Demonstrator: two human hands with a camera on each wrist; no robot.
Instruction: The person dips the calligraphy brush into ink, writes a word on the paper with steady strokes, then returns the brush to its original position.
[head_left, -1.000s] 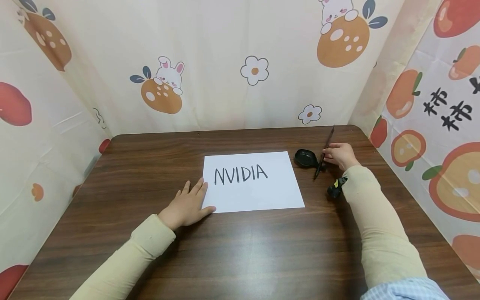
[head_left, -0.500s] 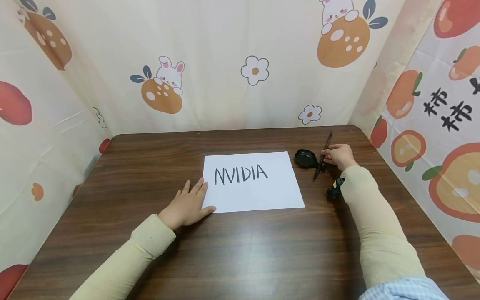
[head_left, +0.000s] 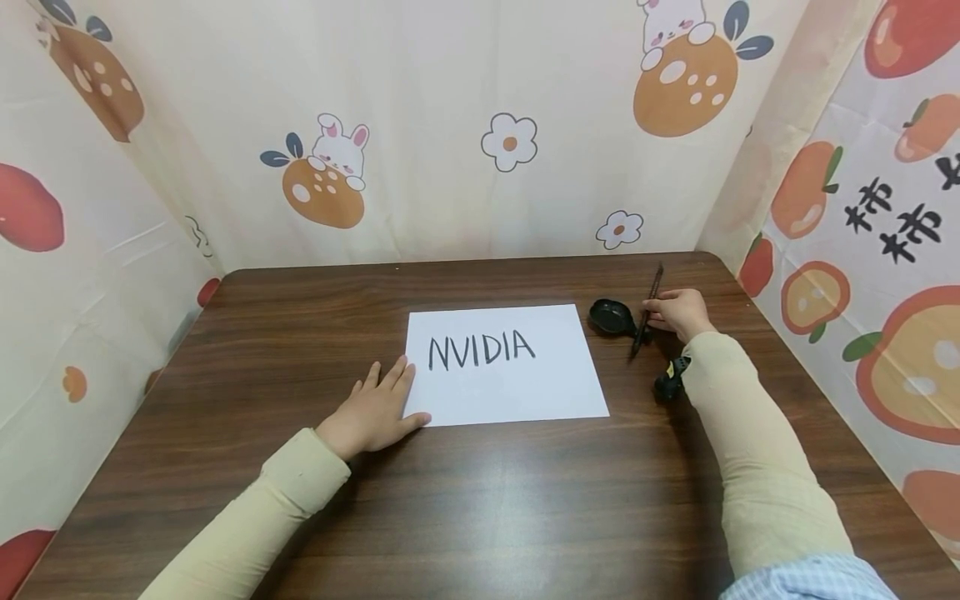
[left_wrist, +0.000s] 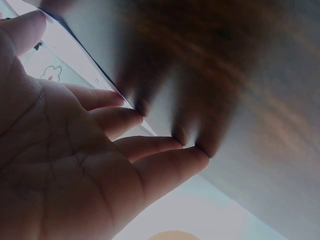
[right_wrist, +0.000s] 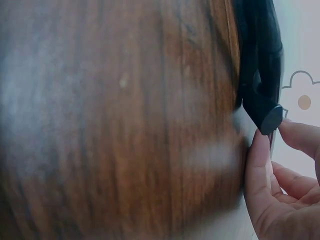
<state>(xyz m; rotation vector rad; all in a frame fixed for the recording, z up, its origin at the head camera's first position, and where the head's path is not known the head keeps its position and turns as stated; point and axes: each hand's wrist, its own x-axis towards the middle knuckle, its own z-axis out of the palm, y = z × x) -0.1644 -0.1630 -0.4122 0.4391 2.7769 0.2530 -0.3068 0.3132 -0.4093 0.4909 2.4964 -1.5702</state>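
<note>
My left hand [head_left: 375, 410] lies flat with its fingers spread on the left edge of a white sheet of paper [head_left: 525, 387]. "NVIDIA" is handwritten on the sheet in black capitals. In the left wrist view the straight fingers [left_wrist: 172, 170] touch the table. At the back right, my right hand [head_left: 678, 312] pinches a slim dark writing brush [head_left: 656, 284] between thumb and fingertips. The brush slants across the short handle of a small black dish [head_left: 611, 317], its tip toward me. The handle's blunt end [right_wrist: 272, 119] sits right by the fingertips in the right wrist view.
A black wrist camera [head_left: 670, 381] sits at the right cuff, close over the brown wooden table [head_left: 480, 500]. Patterned curtains [head_left: 427, 192] close off the table's back and sides. The dish stands just right of the paper.
The brush's upper end has dropped slightly toward the dish handle, and my right hand has moved a little toward me and left. My left hand and the paper stay put.
</note>
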